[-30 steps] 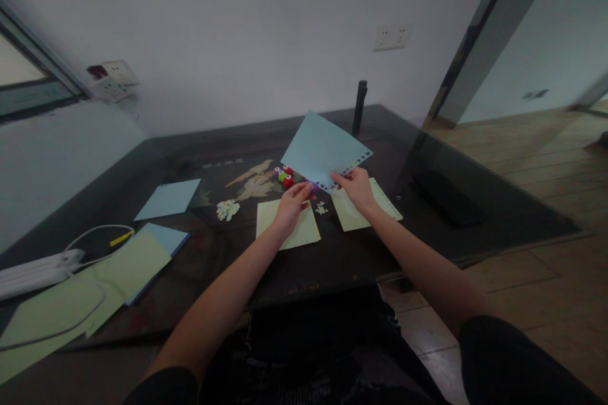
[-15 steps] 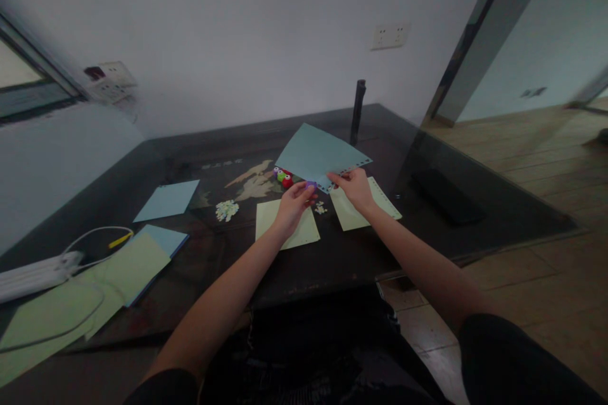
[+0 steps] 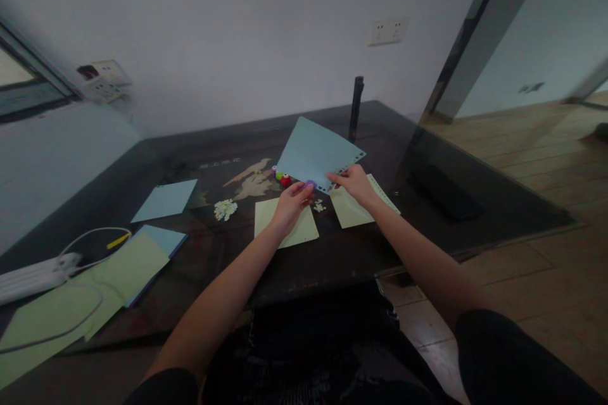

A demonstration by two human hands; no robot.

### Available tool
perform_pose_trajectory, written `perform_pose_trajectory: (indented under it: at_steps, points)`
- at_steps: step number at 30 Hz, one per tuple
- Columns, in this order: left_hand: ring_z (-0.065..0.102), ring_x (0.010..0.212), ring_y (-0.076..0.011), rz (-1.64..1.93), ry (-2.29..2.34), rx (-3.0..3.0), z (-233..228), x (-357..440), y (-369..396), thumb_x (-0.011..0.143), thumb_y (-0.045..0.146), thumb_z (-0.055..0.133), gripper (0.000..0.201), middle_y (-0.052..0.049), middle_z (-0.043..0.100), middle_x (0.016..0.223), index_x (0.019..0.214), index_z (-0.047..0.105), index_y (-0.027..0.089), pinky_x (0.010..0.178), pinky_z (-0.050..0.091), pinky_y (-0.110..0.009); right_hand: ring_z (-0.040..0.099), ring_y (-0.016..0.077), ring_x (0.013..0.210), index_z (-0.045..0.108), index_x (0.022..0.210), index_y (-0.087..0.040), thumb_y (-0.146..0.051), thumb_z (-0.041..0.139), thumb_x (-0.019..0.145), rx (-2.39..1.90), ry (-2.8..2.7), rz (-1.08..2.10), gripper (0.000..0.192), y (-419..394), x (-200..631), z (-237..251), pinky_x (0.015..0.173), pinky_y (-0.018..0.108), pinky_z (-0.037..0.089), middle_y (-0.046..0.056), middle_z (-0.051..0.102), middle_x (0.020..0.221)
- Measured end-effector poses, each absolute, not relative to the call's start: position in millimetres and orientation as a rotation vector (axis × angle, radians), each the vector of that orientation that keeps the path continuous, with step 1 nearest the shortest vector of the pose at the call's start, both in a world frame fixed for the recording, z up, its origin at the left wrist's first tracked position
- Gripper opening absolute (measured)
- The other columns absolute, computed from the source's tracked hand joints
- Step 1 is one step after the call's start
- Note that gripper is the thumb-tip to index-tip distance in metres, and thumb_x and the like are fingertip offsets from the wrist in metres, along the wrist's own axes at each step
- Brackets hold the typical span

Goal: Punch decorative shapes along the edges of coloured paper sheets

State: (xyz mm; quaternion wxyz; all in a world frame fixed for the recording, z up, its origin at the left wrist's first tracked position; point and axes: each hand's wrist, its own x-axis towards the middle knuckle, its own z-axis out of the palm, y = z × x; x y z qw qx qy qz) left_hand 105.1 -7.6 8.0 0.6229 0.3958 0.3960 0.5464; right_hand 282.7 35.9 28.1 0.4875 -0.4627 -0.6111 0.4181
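- In the head view, your blue sheet (image 3: 316,149) is raised above the dark table (image 3: 332,259), with small holes along its right-hand near edge.
- Your left hand (image 3: 291,204) closes thumb and fingers on a small purple object (image 3: 310,184) at the sheet's near corner; it looks light and hard, so grip its sides.
- Your right hand (image 3: 357,183) pinches the holed edge, thumb and fingers nearly together.
- The sheet should be light, bendable and easily creased; the holed strip probably tears first, so hold just inside it.
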Motion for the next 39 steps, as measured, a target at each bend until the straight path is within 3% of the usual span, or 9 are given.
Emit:
perform_pose_trajectory:
  at_steps: [9, 17, 22, 39]
  points:
    - [0.056, 0.065, -0.008, 1.213, 0.894, 0.896, 4, 106, -7, 0.057, 0.038, 0.083, 0.038, 0.0, 0.062, 0.076, 0.08, 0.065, 0.014, 0.063, 0.043, -0.022, 0.058, 0.0139, 0.054, 0.067, 0.069, -0.014, -0.029, 0.073, 0.067, -1.027, -1.453, 1.165, 0.016, 38, 279, 16, 0.05, 0.026, 0.048, 0.004, 0.067, 0.063]
    - [0.058, 0.065, -0.0085, 1.227, 0.874, 0.88, 2, 108, -7, 0.056, 0.036, 0.084, 0.036, -0.001, 0.064, 0.074, 0.078, 0.066, 0.013, 0.066, 0.047, -0.022, 0.063, 0.0193, 0.066, 0.066, 0.08, -0.014, -0.037, 0.075, 0.066, -1.073, -1.545, 1.15, 0.029, 36, 277, 11, 0.063, 0.034, 0.053, 0.006, 0.07, 0.075]
    - [0.058, 0.067, -0.0086, 1.241, 0.859, 0.883, 1, 108, -7, 0.058, 0.033, 0.084, 0.034, -0.002, 0.065, 0.076, 0.08, 0.068, 0.012, 0.069, 0.048, -0.023, 0.064, 0.0217, 0.073, 0.066, 0.082, -0.014, -0.035, 0.072, 0.069, -1.079, -1.618, 1.087, 0.025, 34, 277, 12, 0.07, 0.038, 0.054, 0.008, 0.07, 0.079]
    - [0.056, 0.063, -0.0092, 1.221, 0.889, 0.891, 1, 107, -8, 0.057, 0.036, 0.083, 0.035, -0.001, 0.064, 0.072, 0.077, 0.066, 0.013, 0.066, 0.045, -0.025, 0.065, 0.0221, 0.072, 0.066, 0.084, -0.012, -0.029, 0.071, 0.072, -1.086, -1.651, 1.125, 0.021, 39, 280, 7, 0.071, 0.039, 0.055, 0.01, 0.07, 0.081]
